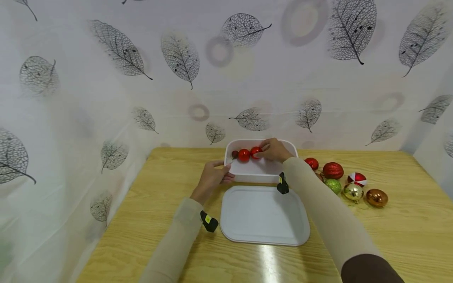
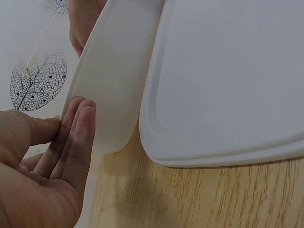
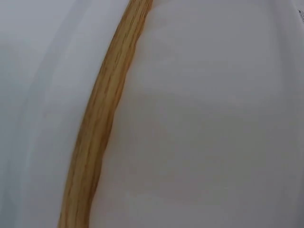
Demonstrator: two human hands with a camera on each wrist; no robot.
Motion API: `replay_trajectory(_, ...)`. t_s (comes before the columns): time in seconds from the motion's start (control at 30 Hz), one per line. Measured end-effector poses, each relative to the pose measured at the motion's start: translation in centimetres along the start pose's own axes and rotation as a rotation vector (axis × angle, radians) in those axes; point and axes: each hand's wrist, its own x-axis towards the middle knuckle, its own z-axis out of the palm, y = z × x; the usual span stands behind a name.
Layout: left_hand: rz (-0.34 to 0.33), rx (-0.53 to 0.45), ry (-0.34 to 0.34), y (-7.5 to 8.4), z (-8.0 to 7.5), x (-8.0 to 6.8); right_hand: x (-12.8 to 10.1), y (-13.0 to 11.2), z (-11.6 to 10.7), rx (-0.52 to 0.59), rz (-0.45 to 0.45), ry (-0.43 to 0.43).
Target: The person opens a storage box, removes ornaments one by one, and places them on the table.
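Note:
A white plastic box (image 1: 253,178) stands at the back of the wooden table. My left hand (image 1: 212,177) grips its left front corner; in the left wrist view the thumb bends at the rim and the fingers (image 2: 85,123) lie along the outer wall. Inside the box, my right hand (image 1: 275,150) holds a shiny red Christmas ball (image 1: 255,151) between thumb and fingers. Left of it sit another shiny red ball (image 1: 244,155) and a small dark red one (image 1: 235,154). The right wrist view shows only white plastic and a strip of table, with the hand out of sight.
A white lid (image 1: 264,215) lies flat in front of the box. To the right, partly behind my right sleeve, several baubles are grouped: ridged red (image 1: 333,170), green (image 1: 333,185), red-and-white (image 1: 357,179), gold (image 1: 353,192) and copper (image 1: 376,197). A leaf-patterned curtain (image 1: 219,78) hangs behind the table.

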Motion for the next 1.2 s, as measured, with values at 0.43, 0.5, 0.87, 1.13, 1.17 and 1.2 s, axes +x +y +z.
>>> replay_trajectory(0.43, 0.025, 0.004, -0.017, 0.1, 0.4, -0.3, -0.4, 0.5, -0.4, 0.016, -0.006, 0.003)
replay_trajectory(0.5, 0.024, 0.009, -0.017, 0.1, 0.3, -0.4, -0.5, 0.5, -0.5, 0.015, -0.009, 0.001)
replay_trajectory(0.87, 0.011, 0.012, -0.004, 0.1, 0.3, -0.4, -1.9, -0.5, -1.8, 0.083, -0.005, -0.027)
replay_trajectory(1.13, 0.011, 0.009, 0.005, 0.1, 0.2, -0.2, -2.8, -0.8, -3.2, 0.103, -0.056, -0.016)
replay_trajectory(1.17, 0.01, 0.014, 0.008, 0.1, 0.2, -0.2, -2.9, -0.8, -3.4, 0.104, -0.06, -0.014)
replay_trajectory(1.2, 0.01, 0.019, 0.009, 0.0, 0.1, -0.2, -3.1, -0.8, -3.5, 0.106, -0.063, -0.012)
